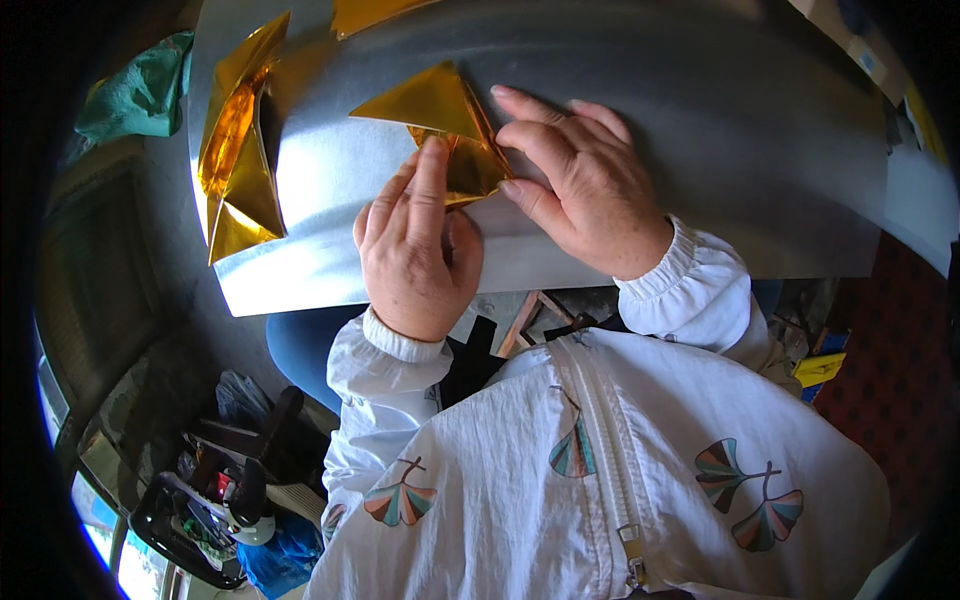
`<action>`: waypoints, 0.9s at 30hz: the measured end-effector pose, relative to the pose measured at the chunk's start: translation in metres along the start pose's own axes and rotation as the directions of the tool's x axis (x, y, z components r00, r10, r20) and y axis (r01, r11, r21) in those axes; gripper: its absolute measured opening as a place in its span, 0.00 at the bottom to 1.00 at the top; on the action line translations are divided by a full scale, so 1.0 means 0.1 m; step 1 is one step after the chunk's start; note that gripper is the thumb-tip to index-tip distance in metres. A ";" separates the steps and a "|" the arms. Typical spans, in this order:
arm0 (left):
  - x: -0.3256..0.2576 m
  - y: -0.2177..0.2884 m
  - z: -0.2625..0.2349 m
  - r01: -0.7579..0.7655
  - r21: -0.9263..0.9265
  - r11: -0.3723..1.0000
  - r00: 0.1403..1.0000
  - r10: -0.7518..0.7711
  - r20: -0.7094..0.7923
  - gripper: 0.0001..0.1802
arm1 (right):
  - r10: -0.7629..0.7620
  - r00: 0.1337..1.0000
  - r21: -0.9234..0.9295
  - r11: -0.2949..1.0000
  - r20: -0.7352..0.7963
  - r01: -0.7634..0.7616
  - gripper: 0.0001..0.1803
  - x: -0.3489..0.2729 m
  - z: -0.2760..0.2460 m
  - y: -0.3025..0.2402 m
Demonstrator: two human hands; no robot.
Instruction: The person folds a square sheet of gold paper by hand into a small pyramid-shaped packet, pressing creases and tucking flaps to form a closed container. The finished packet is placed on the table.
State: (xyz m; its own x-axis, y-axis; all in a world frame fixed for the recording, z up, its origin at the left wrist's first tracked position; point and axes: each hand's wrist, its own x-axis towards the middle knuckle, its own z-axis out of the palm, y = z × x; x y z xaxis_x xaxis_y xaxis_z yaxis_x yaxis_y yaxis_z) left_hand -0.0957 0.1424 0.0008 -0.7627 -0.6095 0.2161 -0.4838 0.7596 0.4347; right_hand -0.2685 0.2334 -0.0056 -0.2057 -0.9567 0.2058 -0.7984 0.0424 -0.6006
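A piece of gold foil paper point(425, 100), folded with a pointed triangular flap, lies on the silvery metal tabletop point(720, 180). My left hand point(420, 250) is over its near side, index and middle fingers pressed into the fold below the flap, thumb tucked underneath. My right hand point(590, 175) grips the paper's right edge with thumb and index fingertips; its other fingers reach out over the metal. Part of the paper is hidden under my left fingers.
Another folded gold foil piece point(240, 150) lies at the table's left end, and part of a third gold piece point(375, 12) shows at the top edge. A green plastic bag point(140, 90) is beyond the left edge. A black basket of odds and ends point(190, 530) stands lower left.
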 end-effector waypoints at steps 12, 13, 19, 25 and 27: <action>0.03 -0.26 0.05 -0.086 -0.308 0.948 0.995 0.064 -0.080 0.42 | -0.024 1.000 -0.094 0.995 -0.004 0.023 0.21 0.02 0.08 0.00; 0.03 -0.26 0.05 -0.085 -0.307 0.948 0.995 0.061 -0.085 0.42 | -0.019 1.000 -0.099 0.995 -0.003 0.019 0.21 0.01 0.09 0.00; 0.01 -0.25 0.06 -0.040 -0.361 0.932 0.996 0.009 -0.086 0.40 | -0.030 0.999 -0.128 0.991 -0.022 0.027 0.21 0.02 0.12 -0.02; 0.03 -0.25 0.05 -0.055 -0.303 0.952 0.995 0.027 -0.097 0.38 | -0.006 1.000 -0.131 0.991 -0.031 0.002 0.20 0.03 0.13 -0.05; 0.03 -0.25 0.05 -0.053 -0.308 0.950 0.995 0.023 -0.100 0.38 | -0.005 0.999 -0.131 0.991 -0.043 -0.001 0.20 0.03 0.14 -0.07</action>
State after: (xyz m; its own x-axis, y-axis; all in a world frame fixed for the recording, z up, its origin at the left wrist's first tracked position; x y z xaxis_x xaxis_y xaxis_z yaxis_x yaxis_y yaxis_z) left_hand -0.0883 0.1228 -0.0139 -0.7270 -0.6117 0.3121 -0.2875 0.6839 0.6706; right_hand -0.2562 0.2262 -0.0116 -0.2263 -0.9436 0.2417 -0.8655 0.0810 -0.4943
